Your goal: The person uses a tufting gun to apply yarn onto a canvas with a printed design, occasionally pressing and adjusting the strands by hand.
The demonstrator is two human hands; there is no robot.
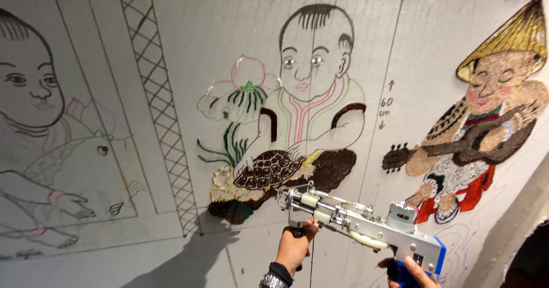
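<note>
The left hand point(294, 245) is clenched round the front grip of the tufting gun point(357, 222), steadying its nose against the stretched cloth point(229, 36) below the half-filled turtle point(269, 169); the right hand point(409, 271) grasps the blue rear handle, bearing its weight.

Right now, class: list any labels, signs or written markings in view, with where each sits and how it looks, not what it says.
Handwritten size note: on the white cloth right of the middle child drawing, dark pen, small arrows above and below.
Faint scribble: lower left of the cloth, grey, too small to make out.
No packages or screens.
</note>
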